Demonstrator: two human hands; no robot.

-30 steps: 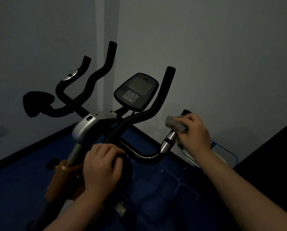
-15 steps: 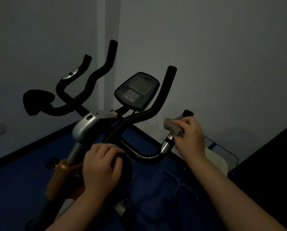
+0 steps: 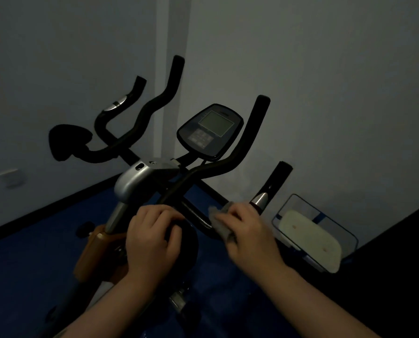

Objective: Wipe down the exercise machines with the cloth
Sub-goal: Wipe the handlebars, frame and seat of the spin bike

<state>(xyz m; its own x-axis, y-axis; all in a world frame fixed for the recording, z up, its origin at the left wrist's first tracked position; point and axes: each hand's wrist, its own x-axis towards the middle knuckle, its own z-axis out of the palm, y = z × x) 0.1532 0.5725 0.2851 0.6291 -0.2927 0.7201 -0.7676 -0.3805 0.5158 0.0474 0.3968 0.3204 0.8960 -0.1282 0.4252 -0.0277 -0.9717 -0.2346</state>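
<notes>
A dim room corner is seen from above an exercise bike (image 3: 140,181). A grey cloth (image 3: 221,222) is gripped in the right hand (image 3: 247,237), whose fingers (image 3: 224,219) are curled round it and pressed against the low curve of the right handlebar (image 3: 271,186), just below the silver sleeve on that bar. The left hand (image 3: 150,240) is laid over a rounded black pad (image 3: 186,237) at the middle of the handlebar assembly, its fingers bent round the pad's upper edge. The console (image 3: 210,130) is tilted between the two tall upright grips, well above both hands. Open air is left between the right bar's free tip and the white wall (image 3: 325,93) behind it. A pale, flat object inside a thin frame (image 3: 310,240) is seen on the blue floor (image 3: 33,259) near the right hand, close to the wall's dark base edge.
</notes>
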